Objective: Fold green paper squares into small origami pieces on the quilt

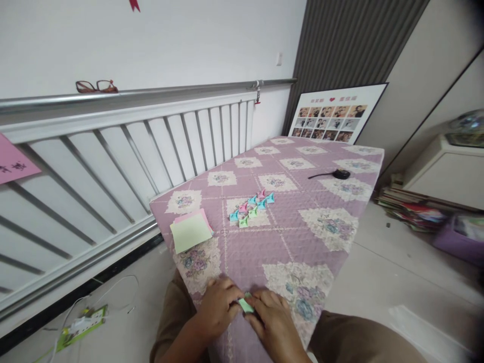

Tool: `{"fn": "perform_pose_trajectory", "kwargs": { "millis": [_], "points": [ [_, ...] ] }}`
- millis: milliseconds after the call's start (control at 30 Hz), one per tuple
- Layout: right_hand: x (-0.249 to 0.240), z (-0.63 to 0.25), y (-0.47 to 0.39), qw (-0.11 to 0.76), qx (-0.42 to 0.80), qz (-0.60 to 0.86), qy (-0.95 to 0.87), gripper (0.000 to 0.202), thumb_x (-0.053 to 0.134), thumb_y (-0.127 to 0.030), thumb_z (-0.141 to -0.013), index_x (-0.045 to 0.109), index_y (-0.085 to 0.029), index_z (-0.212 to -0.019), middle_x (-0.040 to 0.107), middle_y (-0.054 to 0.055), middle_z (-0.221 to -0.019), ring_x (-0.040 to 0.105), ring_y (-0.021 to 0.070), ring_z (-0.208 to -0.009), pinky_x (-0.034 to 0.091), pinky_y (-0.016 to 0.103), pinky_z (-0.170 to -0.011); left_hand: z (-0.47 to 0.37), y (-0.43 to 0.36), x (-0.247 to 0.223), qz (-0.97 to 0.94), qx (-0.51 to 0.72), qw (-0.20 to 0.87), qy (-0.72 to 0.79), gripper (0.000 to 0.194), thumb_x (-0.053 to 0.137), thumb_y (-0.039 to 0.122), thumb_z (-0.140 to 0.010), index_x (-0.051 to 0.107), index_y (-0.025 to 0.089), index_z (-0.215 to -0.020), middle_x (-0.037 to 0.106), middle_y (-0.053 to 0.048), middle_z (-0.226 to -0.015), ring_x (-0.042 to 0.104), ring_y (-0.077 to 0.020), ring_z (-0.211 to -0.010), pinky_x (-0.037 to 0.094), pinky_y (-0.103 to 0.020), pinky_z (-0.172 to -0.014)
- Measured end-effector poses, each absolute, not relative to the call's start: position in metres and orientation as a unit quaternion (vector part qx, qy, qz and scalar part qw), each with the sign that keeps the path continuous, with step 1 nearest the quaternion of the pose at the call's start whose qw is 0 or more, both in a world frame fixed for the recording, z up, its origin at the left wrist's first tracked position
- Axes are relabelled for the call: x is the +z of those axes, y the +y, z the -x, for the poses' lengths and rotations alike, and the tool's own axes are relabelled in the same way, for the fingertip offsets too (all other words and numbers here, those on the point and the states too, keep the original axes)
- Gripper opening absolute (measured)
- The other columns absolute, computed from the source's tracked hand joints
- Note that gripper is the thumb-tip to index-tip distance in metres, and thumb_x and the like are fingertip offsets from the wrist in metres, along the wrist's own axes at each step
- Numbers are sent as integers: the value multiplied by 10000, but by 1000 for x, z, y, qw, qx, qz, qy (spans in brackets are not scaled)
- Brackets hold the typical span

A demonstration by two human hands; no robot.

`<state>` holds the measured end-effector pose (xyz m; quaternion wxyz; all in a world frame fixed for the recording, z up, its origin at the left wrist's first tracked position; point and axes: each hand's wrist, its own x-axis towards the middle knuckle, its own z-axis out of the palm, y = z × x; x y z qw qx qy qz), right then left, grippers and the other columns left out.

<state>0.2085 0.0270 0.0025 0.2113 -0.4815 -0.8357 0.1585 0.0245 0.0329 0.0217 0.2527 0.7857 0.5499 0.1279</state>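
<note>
A small folded piece of green paper (246, 304) lies between my two hands at the near end of the cloth-covered table. My left hand (219, 305) has its fingers closed at the paper's left edge. On the other side, my right hand (270, 315) pinches the paper with thumb and fingers. Farther up the table sit several small folded paper pieces (252, 213) in blue, pink and green, in two rough rows. To their left rests a stack of square paper sheets (192, 233), pale green on top with pink underneath.
The table wears a purple floral cloth (245, 262). A black corded item (340, 174) lies at its far right. A white radiator (151, 151) runs along the left, with glasses (97, 86) on the pipe above. A power strip (85, 327) with cables is on the floor.
</note>
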Motion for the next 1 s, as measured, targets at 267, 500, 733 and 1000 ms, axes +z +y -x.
{"fn": "perform_pose_trajectory", "kwargs": {
  "millis": [267,500,733,1000],
  "points": [
    [7,-209,23,228,169,476,-833,205,582,-268,-841,601,-277,-1046,635,32,-978,576,216,-928,382,376,-817,-29,33,10,-836,75,141,524,249,395,332,-963,630,250,-980,599,-19,-964,502,-181,-927,323,-308,-827],
    [3,-209,23,269,189,487,-809,135,507,-200,-865,602,-250,-947,633,20,-903,581,198,-876,400,370,-820,-38,33,15,-837,92,116,527,277,360,278,-972,624,222,-908,603,-31,-926,508,-183,-896,333,-309,-810],
    [19,-207,24,297,375,458,-749,187,444,-257,-874,555,-214,-730,586,-20,-702,558,148,-687,425,256,-660,-36,24,35,-772,114,281,558,193,397,226,-917,587,199,-898,606,-20,-920,545,-154,-864,381,-244,-750],
    [22,-196,32,235,352,483,-767,127,465,-131,-750,561,-215,-758,584,-46,-647,546,128,-614,364,216,-586,-30,21,27,-735,64,295,607,201,417,239,-853,615,202,-859,654,-23,-890,576,-168,-814,395,-261,-719]
  ]
}}
